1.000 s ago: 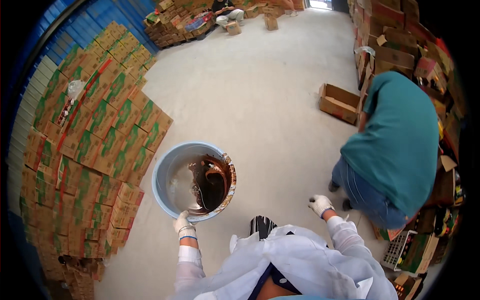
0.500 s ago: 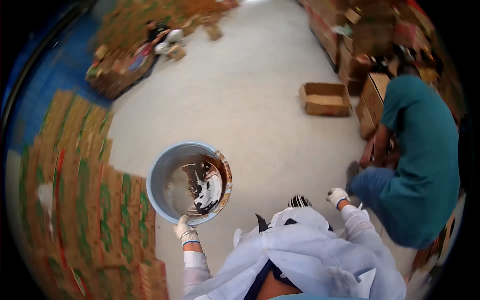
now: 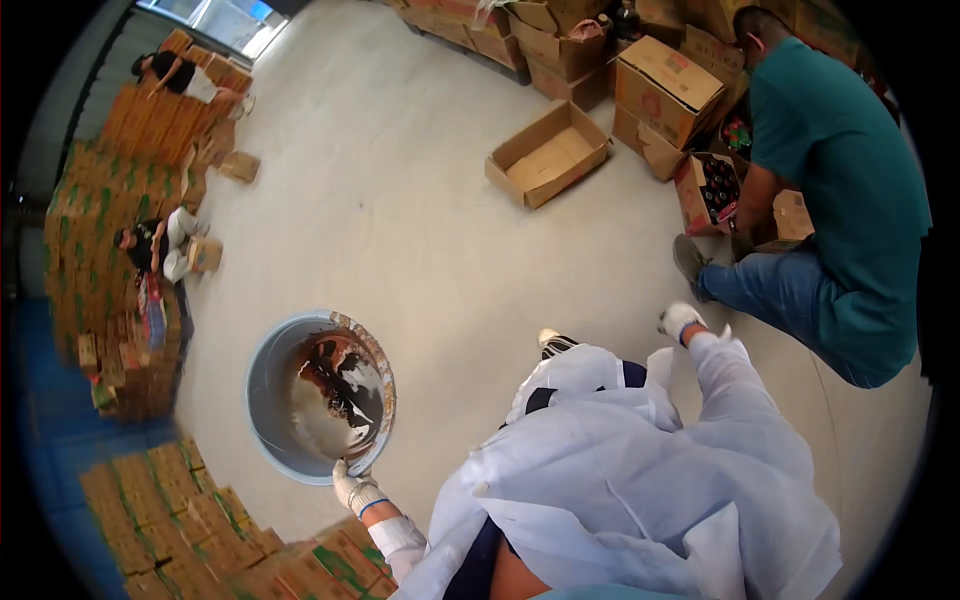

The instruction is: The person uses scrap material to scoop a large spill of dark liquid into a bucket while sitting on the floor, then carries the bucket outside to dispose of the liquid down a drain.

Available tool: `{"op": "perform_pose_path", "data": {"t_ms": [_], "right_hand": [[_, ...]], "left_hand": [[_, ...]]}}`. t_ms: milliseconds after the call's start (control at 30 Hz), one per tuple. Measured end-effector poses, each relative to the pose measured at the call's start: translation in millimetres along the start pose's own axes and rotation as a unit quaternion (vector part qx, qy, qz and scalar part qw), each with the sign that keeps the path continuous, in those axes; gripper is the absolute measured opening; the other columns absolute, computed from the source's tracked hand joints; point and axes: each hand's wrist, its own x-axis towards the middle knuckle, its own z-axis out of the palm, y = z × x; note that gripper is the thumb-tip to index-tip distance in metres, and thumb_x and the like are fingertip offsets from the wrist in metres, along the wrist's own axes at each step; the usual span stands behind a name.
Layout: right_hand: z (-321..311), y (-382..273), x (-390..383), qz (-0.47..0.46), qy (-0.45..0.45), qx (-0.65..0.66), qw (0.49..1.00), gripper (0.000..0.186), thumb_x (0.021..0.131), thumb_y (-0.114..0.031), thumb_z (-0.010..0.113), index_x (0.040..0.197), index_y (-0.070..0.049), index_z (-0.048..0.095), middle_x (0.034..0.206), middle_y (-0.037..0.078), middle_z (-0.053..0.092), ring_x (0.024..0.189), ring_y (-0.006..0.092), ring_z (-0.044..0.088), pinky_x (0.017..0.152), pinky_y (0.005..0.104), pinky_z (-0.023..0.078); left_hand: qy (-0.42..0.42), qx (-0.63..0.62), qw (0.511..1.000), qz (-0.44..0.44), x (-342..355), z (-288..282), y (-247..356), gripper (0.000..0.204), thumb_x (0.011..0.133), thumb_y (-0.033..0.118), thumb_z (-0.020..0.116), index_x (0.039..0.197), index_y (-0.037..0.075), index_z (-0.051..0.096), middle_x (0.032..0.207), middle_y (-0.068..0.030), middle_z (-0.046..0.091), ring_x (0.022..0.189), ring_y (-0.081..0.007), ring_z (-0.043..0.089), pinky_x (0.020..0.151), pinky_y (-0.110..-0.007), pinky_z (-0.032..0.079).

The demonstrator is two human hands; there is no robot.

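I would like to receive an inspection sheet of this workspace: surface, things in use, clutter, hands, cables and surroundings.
Surface: smooth pale grey floor.
Job's things: round light-blue plastic basin, dark brown and white residue inside, rim stained.
Clutter: open, shallow brown cardboard box on the floor.
Grippers: white-gloved left hand grips the basin's near rim; white-gloved right hand away from it, nothing seen held.
Cables: nothing seen.
Surroundings: co-worker in teal shirt low at right, beside cartons; stacked brown-and-green cardboard cartons at left.
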Motion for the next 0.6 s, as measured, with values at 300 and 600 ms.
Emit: {"op": "perform_pose_path", "data": {"t_ms": [300, 600], "right_hand": [[-204, -223, 62, -0.091, 0.135, 0.133, 0.978, 0.033, 0.076, -0.026, 0.055, 0.104, -0.011, 0.062, 0.103, 0.015, 0.061, 0.096, 0.0318, 0.058, 0.084, 0.0401, 0.046], [-126, -249, 97, 0.079, 0.090, 0.151, 0.981, 0.029, 0.073, -0.027, 0.060, 0.097, -0.014, 0.066, 0.102, 0.015, 0.062, 0.095, 0.0311, 0.059, 0.084, 0.0399, 0.047]], "left_hand": [[-0.046, 0.042, 0.998, -0.010, 144, 211, 34, 0.026, 0.079, 0.003, 0.055, 0.102, -0.005, 0.048, 0.093, -0.0152, 0.059, 0.079, -0.0289, 0.061, 0.064, -0.045, 0.056], [-0.144, 0.105, 0.984, 0.006, 238, 337, 57, 0.029, 0.074, -0.003, 0.056, 0.101, -0.004, 0.048, 0.093, -0.0170, 0.059, 0.073, -0.0295, 0.063, 0.055, -0.046, 0.056]]}}
